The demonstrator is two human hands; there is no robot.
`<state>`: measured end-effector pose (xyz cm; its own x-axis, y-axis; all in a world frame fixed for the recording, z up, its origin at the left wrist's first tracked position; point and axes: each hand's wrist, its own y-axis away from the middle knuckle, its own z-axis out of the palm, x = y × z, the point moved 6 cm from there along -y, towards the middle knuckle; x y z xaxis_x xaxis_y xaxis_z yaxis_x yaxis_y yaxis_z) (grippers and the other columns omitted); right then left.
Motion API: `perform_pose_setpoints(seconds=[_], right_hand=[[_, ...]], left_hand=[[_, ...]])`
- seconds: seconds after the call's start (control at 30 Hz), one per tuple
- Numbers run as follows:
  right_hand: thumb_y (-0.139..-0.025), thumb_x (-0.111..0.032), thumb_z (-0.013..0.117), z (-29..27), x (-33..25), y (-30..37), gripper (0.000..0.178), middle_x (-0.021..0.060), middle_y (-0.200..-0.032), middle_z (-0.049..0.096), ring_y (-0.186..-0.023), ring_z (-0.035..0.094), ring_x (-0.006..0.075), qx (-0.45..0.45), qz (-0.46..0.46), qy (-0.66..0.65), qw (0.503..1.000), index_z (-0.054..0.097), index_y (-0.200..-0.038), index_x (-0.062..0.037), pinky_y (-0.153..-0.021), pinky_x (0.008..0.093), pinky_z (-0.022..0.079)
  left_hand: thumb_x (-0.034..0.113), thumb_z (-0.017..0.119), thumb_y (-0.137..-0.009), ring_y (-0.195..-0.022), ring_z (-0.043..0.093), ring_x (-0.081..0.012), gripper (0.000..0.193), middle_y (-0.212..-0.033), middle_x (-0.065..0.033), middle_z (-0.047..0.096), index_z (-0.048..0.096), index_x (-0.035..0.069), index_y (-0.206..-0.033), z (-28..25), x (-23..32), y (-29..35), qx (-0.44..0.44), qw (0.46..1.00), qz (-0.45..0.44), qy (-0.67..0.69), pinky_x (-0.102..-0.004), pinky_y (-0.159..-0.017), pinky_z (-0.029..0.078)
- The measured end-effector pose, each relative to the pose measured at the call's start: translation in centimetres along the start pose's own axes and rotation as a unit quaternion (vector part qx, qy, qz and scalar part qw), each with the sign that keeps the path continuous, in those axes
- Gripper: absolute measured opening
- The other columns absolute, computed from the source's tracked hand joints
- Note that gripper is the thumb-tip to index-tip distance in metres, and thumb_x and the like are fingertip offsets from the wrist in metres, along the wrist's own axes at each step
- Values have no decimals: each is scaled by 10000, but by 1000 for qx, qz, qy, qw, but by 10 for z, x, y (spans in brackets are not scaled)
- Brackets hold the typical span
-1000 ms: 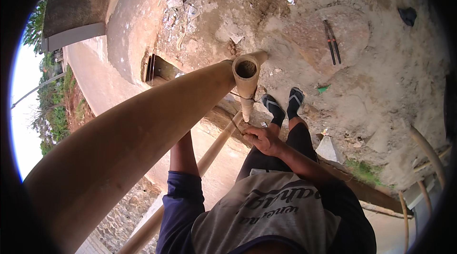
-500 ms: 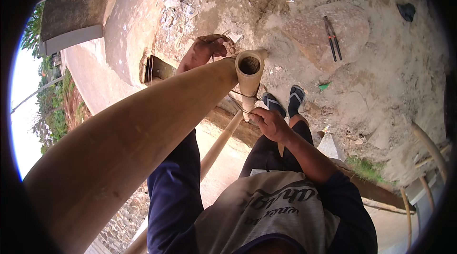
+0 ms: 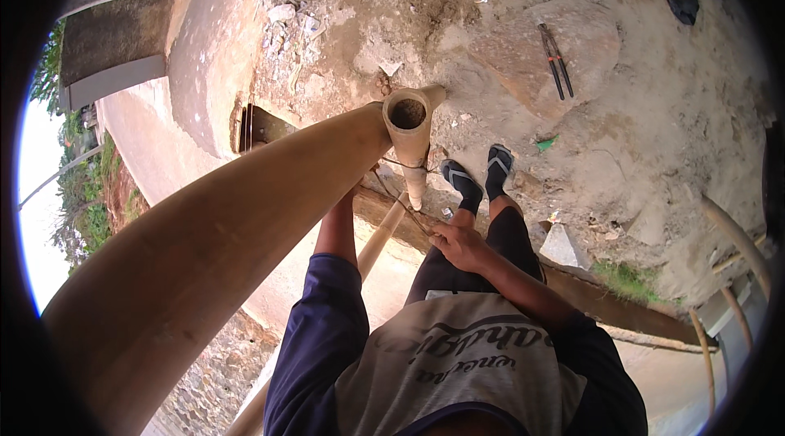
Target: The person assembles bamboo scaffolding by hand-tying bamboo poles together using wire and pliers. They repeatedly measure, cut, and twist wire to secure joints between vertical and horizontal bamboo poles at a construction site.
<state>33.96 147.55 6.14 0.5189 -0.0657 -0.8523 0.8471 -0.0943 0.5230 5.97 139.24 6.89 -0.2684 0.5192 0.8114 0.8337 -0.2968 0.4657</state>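
While your right hand (image 3: 460,246) has its fingers curled around the wire (image 3: 419,223) a bit below and right of centre frame, your left hand (image 3: 355,191) is mostly behind the big pole (image 3: 221,215), so I can't tell its grip. That wire slants down-right toward your fist. Big pole's long axis runs lower left to centre; the hollow pole (image 3: 409,146) points its mouth at the camera.

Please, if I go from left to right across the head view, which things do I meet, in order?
Green plants, dark opening, hollow pole, right hand, black-handled tool with orange bands, dark crumpled scrap, pole at the right rim.
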Motion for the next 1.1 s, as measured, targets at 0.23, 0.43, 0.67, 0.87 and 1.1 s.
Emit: perform_pose_setpoints(seconds=[0.23,0.43,0.67,0.87,1.1], right_hand=[[-905,-140,549,6,55,-19,145,187,-772,622,-733,612,370,72,-1,60,996,610,-944,-15,-642,442,454],[-868,-169,596,-2,59,-4,137,185,-732,608,-697,619,354,146,-14,161,976,655,-946,-73,-633,420,487],[-928,-175,569,-70,42,37,188,12,-699,523,-548,477,74,31,242,-237,940,611,-979,1,-475,224,392],[-921,-128,557,-222,-28,134,173,-36,-605,442,-485,362,35,301,105,-226,921,597,-1026,3,-441,198,276],[-894,-39,608,-217,-218,89,170,81,-862,635,-711,571,140,370,-103,103,917,623,-1054,19,-651,258,457]], left_hand=[[207,547,-944,-571,509,-113,144,-729,-32,522,546,91,-1030,13,-42,48,66,928,-158,331,-305,-508,455],[180,509,-960,-581,506,-136,136,-708,-36,495,536,84,-1053,10,-50,57,77,967,-143,196,-318,-540,464],[188,596,-918,-882,623,-243,311,-953,-116,621,535,38,-1183,8,-18,65,-216,951,-100,196,-375,-750,534],[254,644,-898,-1087,575,-263,479,-1179,-143,590,497,28,-1294,-53,-7,67,-193,977,-82,-31,-404,-884,502],[255,646,-896,-1083,561,-264,457,-1180,-137,587,514,31,-1271,-66,3,29,-133,986,31,-99,-398,-891,488]])
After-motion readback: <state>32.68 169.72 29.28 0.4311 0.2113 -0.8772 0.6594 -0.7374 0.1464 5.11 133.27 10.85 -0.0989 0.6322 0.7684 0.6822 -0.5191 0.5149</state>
